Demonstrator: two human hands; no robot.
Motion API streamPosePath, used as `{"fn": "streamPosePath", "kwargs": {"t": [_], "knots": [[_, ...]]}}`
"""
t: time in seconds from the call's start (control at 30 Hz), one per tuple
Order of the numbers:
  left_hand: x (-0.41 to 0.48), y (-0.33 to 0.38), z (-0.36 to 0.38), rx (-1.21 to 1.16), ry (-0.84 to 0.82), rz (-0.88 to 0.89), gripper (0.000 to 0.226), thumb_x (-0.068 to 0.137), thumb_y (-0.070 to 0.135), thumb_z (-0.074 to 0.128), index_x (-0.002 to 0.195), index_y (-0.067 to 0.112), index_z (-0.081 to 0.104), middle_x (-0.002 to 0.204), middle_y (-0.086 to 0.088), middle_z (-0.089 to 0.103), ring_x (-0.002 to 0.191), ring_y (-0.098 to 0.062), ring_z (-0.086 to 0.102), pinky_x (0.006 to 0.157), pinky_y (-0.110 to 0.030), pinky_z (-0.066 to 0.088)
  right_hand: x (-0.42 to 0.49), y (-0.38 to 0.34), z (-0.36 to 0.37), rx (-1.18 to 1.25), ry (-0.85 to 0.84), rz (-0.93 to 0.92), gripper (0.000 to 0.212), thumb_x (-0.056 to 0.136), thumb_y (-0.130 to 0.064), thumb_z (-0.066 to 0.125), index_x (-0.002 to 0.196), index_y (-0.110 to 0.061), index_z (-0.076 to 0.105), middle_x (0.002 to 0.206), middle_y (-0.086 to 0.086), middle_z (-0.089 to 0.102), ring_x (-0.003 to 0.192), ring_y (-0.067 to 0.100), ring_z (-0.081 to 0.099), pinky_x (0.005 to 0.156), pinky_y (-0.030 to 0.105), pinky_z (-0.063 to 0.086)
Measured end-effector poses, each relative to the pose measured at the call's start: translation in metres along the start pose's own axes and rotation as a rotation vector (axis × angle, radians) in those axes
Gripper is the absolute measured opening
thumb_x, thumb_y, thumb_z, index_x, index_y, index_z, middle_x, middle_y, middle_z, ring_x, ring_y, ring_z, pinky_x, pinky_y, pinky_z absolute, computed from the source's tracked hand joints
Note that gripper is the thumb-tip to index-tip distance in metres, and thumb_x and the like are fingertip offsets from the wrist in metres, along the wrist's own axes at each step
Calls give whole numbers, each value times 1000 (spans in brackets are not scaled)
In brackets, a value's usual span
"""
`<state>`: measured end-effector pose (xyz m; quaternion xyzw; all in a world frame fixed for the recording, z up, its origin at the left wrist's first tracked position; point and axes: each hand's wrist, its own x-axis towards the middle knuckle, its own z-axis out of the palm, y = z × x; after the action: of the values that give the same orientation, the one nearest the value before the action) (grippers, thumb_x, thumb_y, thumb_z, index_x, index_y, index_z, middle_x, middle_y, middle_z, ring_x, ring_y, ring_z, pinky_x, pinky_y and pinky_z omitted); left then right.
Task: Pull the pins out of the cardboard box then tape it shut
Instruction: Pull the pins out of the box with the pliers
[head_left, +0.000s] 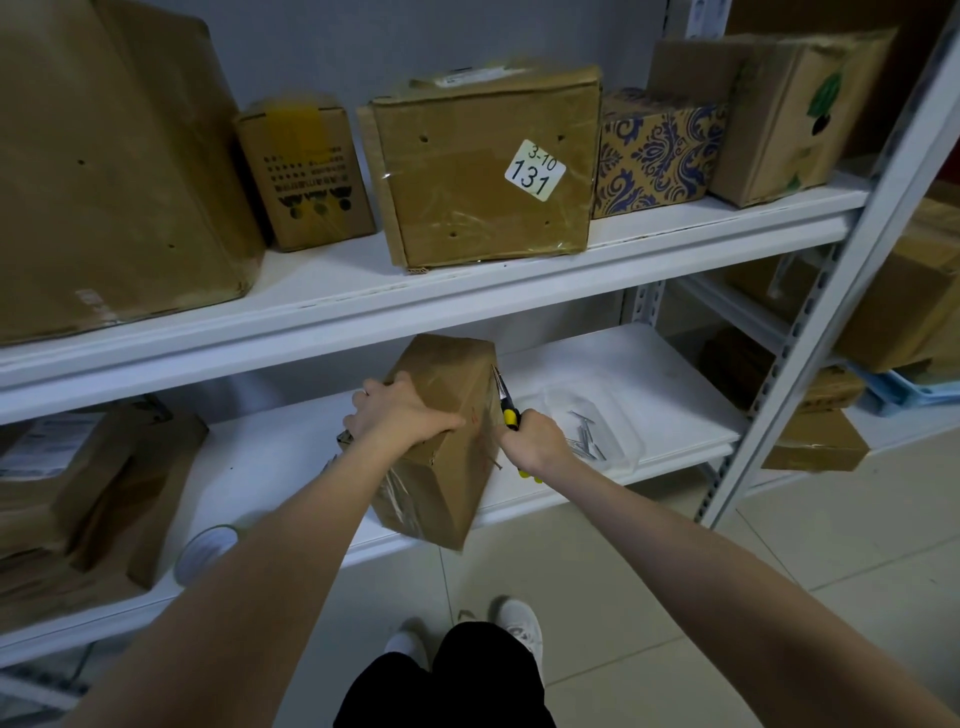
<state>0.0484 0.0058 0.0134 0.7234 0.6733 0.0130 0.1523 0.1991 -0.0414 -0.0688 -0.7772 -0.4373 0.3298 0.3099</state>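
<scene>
A brown cardboard box (447, 467) stands tilted on the front edge of the lower white shelf (649, 374), its near corner overhanging. My left hand (400, 410) grips the box's top left edge. Yellow-and-black pliers (506, 402) are held in my right hand (535, 441) against the box's right side, their tips touching the upper right edge. A thin pin (493, 462) sticks out of the right face near my wrist. A clear plastic tray (587, 431) with several pulled pins lies just right of my right hand.
A roll of clear tape (205, 551) lies on the lower shelf at the left, next to stacked boxes (78, 493). The upper shelf (415, 296) carries several boxes, one labelled 131 (483, 166). A metal upright (810, 332) stands at the right. Tiled floor lies below.
</scene>
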Motion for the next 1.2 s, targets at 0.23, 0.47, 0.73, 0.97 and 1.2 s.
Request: {"fn": "streamPosePath", "kwargs": {"t": [0.23,0.47,0.73,0.97,1.2], "knots": [[0,-2,3,-14,24,0,96,62,72,67,137,23,34,138,-15,34,128,-35,34,98,-47,37,-3,-2,-13,588,-235,128,11,78,-12,47,71,-5,50,62,10,51,55,23,47,62,32,42],[-2,-1,3,-19,19,1,95,61,70,69,136,22,36,138,-15,35,127,-35,35,98,-47,37,-8,3,-18,663,-250,140,15,80,-10,44,68,-5,51,61,10,50,54,22,47,58,29,42],[1,-2,0,-30,1,-19,94,60,69,70,135,24,36,137,-16,35,127,-35,35,99,-47,36,-4,31,-54,557,-49,190,6,78,-10,50,73,-6,49,61,9,49,50,21,44,54,25,40],[-1,-1,4,-18,9,-17,97,62,71,69,139,26,32,138,-16,35,128,-36,34,101,-48,36,-1,68,-83,241,48,298,14,73,-17,54,71,-5,48,57,9,45,51,23,40,52,27,33],[-3,1,6,-1,16,-27,96,65,69,68,141,24,29,141,-17,31,131,-37,31,102,-48,33,-5,82,-84,-243,64,268,31,88,-36,46,68,-12,47,63,2,51,63,20,50,59,25,37]]}}
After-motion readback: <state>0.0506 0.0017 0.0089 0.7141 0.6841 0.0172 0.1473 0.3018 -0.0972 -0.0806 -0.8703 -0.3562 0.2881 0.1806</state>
